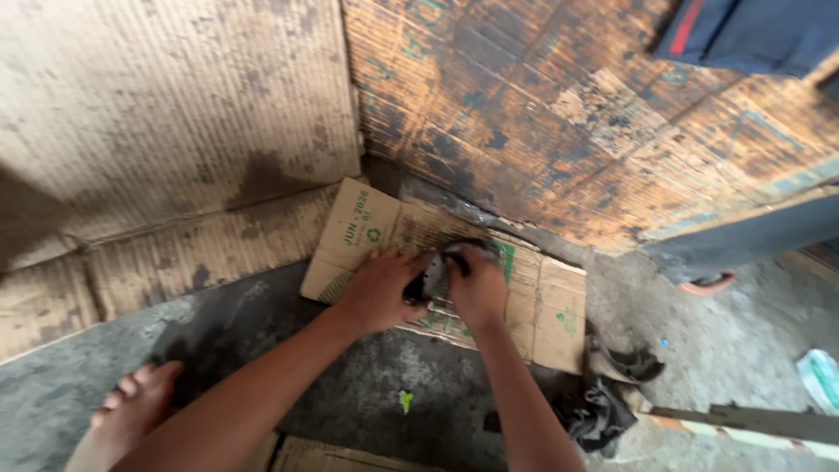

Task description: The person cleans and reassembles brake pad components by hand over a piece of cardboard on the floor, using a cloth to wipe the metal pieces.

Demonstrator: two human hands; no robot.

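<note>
Both my hands meet over a small flattened brown cardboard piece [358, 232] lying on the grey concrete floor. My left hand [377, 291] and my right hand [478, 284] together grip a small dark, greasy object [435, 275] between them; its exact kind is not clear. The hands hide most of it. My bare left foot [133, 409] rests on the floor at the lower left.
Large stained, worn cardboard sheets [166, 114] cover the ground behind and to the left. A dark rag and metal part [603, 406] lie at the right of the cardboard piece. A wooden strip [743, 424] and a pale plastic bag [821, 376] sit at the far right.
</note>
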